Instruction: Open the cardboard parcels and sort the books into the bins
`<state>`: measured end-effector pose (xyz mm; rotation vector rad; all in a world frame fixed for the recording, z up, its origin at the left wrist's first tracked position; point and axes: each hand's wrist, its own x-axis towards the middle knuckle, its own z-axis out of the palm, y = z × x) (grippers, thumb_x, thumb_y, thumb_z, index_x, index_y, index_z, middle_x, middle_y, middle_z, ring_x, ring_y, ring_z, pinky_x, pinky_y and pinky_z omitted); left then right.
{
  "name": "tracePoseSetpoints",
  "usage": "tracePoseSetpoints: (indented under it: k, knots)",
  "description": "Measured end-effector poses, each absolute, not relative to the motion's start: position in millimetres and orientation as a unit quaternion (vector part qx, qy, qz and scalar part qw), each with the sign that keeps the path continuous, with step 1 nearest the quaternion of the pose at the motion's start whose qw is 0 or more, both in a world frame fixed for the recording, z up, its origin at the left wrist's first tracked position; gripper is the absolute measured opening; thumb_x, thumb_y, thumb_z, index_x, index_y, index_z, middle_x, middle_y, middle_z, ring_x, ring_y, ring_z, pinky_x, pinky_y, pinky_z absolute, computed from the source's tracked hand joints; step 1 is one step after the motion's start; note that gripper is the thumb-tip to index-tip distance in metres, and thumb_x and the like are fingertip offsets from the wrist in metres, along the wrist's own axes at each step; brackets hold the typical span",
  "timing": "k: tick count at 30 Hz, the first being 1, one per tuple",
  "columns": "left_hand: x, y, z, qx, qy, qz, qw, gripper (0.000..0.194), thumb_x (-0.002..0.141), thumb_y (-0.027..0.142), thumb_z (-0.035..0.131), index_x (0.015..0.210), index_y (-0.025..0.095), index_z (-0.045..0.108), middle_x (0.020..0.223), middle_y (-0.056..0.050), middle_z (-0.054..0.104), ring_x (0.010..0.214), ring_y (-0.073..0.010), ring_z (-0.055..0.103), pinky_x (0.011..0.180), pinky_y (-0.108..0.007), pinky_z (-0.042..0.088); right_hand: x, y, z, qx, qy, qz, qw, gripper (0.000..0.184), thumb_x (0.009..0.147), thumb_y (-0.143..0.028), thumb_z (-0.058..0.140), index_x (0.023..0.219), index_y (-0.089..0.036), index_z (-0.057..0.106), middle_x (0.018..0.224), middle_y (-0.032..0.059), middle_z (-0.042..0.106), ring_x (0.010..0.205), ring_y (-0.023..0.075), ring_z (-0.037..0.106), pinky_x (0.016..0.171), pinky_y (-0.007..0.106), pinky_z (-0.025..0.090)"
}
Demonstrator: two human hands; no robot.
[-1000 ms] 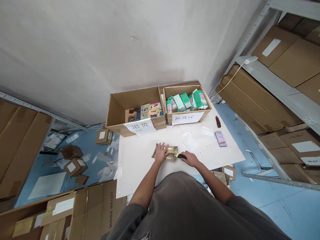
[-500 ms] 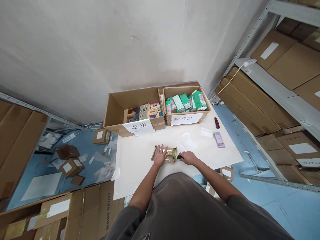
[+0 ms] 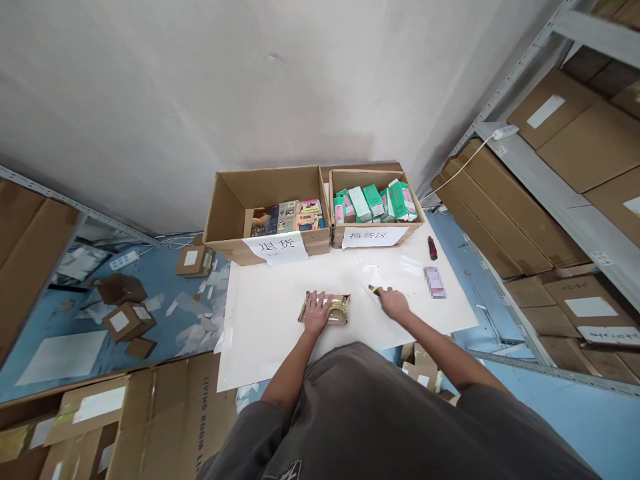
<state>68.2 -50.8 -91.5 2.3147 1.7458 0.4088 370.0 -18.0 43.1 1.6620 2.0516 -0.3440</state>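
Note:
My left hand [image 3: 317, 312] lies flat, fingers spread, on a small brown parcel wrapped in shiny tape [image 3: 336, 308] near the front of the white table [image 3: 260, 320]. My right hand [image 3: 394, 303] is off to the parcel's right, closed round a yellow-and-black utility knife [image 3: 374, 289] whose tip points up and left, away from the parcel.
Two open cardboard boxes with paper labels stand at the table's back: the left one [image 3: 235, 207] holds colourful packets, the right one [image 3: 375, 230] green boxes. A red-and-black tool [image 3: 432, 247] and a small card [image 3: 434, 281] lie at the right. Shelves of cartons flank both sides; small parcels litter the blue floor.
My right hand has drawn the knife away from the parcel's right end, up and to the right. The left hand stays on the parcel.

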Motion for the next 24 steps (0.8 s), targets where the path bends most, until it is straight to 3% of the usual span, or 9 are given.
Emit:
tracePoseSetpoints:
  k: [4, 10, 16, 24]
  knots:
    - [68.7, -50.2, -92.3, 0.78, 0.597, 0.14, 0.125, 0.047, 0.101, 0.041, 0.051, 0.146, 0.032, 0.058, 0.152, -0.009, 0.056, 0.151, -0.0369, 0.037, 0.123, -0.06, 0.027, 396.1, -4.1, 61.3, 0.559, 0.787, -0.136, 0.221, 0.035, 0.106, -0.044, 0.044, 0.131, -0.023, 0.056, 0.114, 0.015, 0.069, 0.098, 0.03, 0.07, 0.082, 0.035, 0.046]
    - [70.0, -47.8, -90.1, 0.772, 0.606, 0.123, 0.146, 0.047, 0.101, 0.042, 0.049, 0.146, 0.032, 0.058, 0.154, -0.009, 0.055, 0.152, -0.0371, 0.034, 0.124, -0.06, 0.025, 352.9, -19.5, 52.3, 0.472, 0.835, -0.198, 0.201, 0.042, 0.105, -0.058, 0.042, 0.125, -0.025, 0.06, 0.108, 0.0127, 0.073, 0.099, 0.0287, 0.071, 0.083, 0.033, 0.047]
    - [69.5, -48.8, -88.8, 0.775, 0.605, 0.115, 0.143, 0.048, 0.101, 0.042, 0.048, 0.147, 0.031, 0.056, 0.154, -0.009, 0.055, 0.153, -0.0361, 0.033, 0.125, -0.059, 0.026, 330.2, -16.1, 37.8, 0.419, 0.859, -0.201, 0.214, 0.042, 0.103, -0.054, 0.048, 0.13, -0.024, 0.059, 0.1, 0.0142, 0.074, 0.094, 0.031, 0.072, 0.08, 0.037, 0.05]
    - [67.8, -50.5, -95.6, 0.775, 0.602, 0.148, 0.123, 0.047, 0.1, 0.04, 0.052, 0.145, 0.032, 0.058, 0.15, -0.01, 0.058, 0.15, -0.0358, 0.039, 0.123, -0.058, 0.03, 330.1, 20.3, 35.4, 0.488, 0.823, -0.192, 0.217, 0.033, 0.102, -0.041, 0.053, 0.13, -0.024, 0.06, 0.106, 0.0173, 0.072, 0.097, 0.0329, 0.07, 0.082, 0.041, 0.049]
